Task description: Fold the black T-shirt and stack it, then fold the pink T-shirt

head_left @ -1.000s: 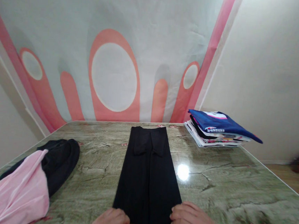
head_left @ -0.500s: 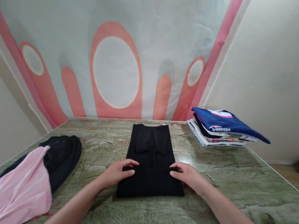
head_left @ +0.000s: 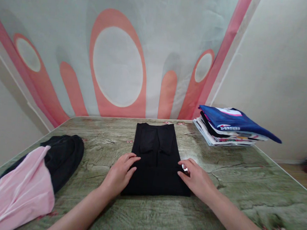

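A black folded garment (head_left: 155, 176) lies flat on the table, probably a shirt, with two sleeve-like flaps folded down on its far half. Its near part is turned up in a wide band. At the garment's left edge is my left hand (head_left: 121, 171), thumb and fingers apart, fingertips over the cloth. My right hand (head_left: 195, 176) stands at the right edge with a gap between thumb and forefinger and nothing held in it. Whether the fingertips press on the cloth I cannot tell.
On the wood-patterned table (head_left: 109, 132), a stack of folded clothes (head_left: 230, 130) with a blue shirt on top stands at the back right. Left of me lie a pink garment (head_left: 26, 186) and crumpled black clothing (head_left: 65, 157). A patterned wall (head_left: 160, 40) rises behind the table.
Both hands have let go of the folded band's upper edge and moved slightly outward to the garment's sides. The band now lies flatter. The camera view has shifted slightly.
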Demonstrator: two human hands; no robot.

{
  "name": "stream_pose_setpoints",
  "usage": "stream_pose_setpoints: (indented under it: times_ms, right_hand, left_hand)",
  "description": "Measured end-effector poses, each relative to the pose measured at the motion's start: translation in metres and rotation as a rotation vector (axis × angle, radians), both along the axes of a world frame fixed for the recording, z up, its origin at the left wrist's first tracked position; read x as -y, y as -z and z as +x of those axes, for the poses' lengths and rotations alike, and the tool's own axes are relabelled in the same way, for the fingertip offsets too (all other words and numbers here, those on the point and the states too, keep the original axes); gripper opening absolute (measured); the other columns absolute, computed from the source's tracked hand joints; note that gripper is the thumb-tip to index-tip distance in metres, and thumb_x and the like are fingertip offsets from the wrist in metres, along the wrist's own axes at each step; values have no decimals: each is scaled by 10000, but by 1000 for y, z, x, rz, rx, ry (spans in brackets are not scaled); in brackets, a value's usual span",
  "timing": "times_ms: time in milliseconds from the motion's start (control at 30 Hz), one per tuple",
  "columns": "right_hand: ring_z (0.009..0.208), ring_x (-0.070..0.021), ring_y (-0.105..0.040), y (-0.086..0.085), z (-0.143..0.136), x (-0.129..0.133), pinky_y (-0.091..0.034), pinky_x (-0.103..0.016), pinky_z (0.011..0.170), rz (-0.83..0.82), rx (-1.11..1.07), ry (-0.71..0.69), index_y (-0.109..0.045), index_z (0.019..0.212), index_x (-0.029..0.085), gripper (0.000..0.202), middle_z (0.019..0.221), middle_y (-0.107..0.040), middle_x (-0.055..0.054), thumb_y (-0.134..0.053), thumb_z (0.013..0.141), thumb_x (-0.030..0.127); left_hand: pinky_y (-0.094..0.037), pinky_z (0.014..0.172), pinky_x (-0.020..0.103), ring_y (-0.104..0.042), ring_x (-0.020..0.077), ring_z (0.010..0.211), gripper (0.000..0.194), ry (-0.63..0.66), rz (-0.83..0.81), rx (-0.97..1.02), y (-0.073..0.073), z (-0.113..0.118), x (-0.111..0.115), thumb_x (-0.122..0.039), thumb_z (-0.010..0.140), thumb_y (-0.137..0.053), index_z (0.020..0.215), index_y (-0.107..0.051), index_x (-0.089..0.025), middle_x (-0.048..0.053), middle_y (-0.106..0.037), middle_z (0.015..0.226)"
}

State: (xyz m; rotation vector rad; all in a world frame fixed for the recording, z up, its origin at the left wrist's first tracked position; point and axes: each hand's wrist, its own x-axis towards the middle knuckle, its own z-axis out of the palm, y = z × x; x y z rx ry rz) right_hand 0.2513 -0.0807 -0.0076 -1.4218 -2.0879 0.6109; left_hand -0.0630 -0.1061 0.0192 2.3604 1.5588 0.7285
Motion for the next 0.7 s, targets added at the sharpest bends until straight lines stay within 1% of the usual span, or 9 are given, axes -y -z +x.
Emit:
stream_pose_setpoints:
  times_ms: [33, 100, 200, 233, 300, 400, 500, 600, 700]
  right_hand:
    - [1024, -249, -588, -3, -4, 5, -480, -431, 898, 139, 57, -24, -583, 1173, 205, 306, 1089, -625, -98, -495, 892, 287]
    - [1271, -266, -427, -8, -13, 18, -360, -471, 1056, 302, 156, -177, -467, 1346, 212, 431, 1344, -502, -117, -457, 923, 296]
    - [1413, -275, -184, -8, -27, 36, -220, -510, 1137, 309, 301, -447, -235, 1483, 188, 676, 1524, -275, -113, -487, 910, 442]
    - [1424, -279, -140, -6, -30, 40, -192, -522, 1144, 288, 339, -490, -186, 1496, 174, 739, 1542, -221, -118, -494, 898, 481]
    - [1431, -276, -100, 0, -33, 44, -167, -530, 1150, 252, 380, -511, -142, 1502, 161, 781, 1555, -159, -125, -499, 892, 493]
    - [1431, -255, -112, 7, -33, 42, -181, -513, 1153, 243, 398, -486, -154, 1500, 169, 748, 1555, -156, -113, -518, 892, 408]
    - [1412, -248, -202, 10, -32, 37, -242, -494, 1141, 284, 429, -442, -245, 1477, 147, 682, 1530, -243, -120, -529, 872, 276]
    - [1379, -251, -294, 13, -34, 34, -313, -480, 1113, 354, 476, -412, -360, 1426, 122, 603, 1493, -329, -132, -476, 834, 113]
    - [1347, -246, -359, 16, -34, 33, -380, -462, 1076, 410, 517, -392, -418, 1390, 117, 613, 1462, -386, -130, -397, 790, -5]
  left_hand:
    - [-351, 1071, 412, -457, 226, 1268, 353, 25, 67, -70, -2, 5, 6, -238, 943, -418, 1269, -552, -221, 78, -530, 1341]
    - [-266, 1124, 437, -276, 235, 1389, 447, 132, 105, -219, -4, 18, 18, -299, 963, -404, 1405, -402, -229, 76, -368, 1483]
    - [-194, 1143, 484, -110, 267, 1433, 757, 279, 20, -425, -2, 36, 34, -530, 902, -473, 1498, -165, -178, 118, -186, 1554]
    - [-179, 1143, 497, -90, 274, 1435, 840, 292, -4, -474, 0, 40, 38, -587, 871, -486, 1502, -129, -163, 133, -155, 1557]
    - [-172, 1142, 502, -79, 274, 1435, 895, 279, -25, -543, 7, 44, 41, -611, 844, -508, 1503, -108, -155, 144, -124, 1558]
    - [-210, 1136, 488, -134, 271, 1427, 795, 240, 23, -599, 16, 41, 40, -480, 876, -536, 1499, -150, -171, 135, -164, 1551]
    - [-275, 1116, 466, -244, 259, 1401, 619, 205, 98, -661, 20, 36, 38, -183, 898, -443, 1481, -235, -175, 129, -256, 1525]
    - [-348, 1073, 468, -310, 255, 1374, 690, 184, 105, -722, 22, 35, 36, 17, 797, -312, 1461, -297, -166, 128, -316, 1500]
    - [-408, 1026, 470, -365, 261, 1345, 733, 176, 59, -714, 21, 34, 33, 52, 748, -283, 1444, -340, -170, 129, -364, 1474]
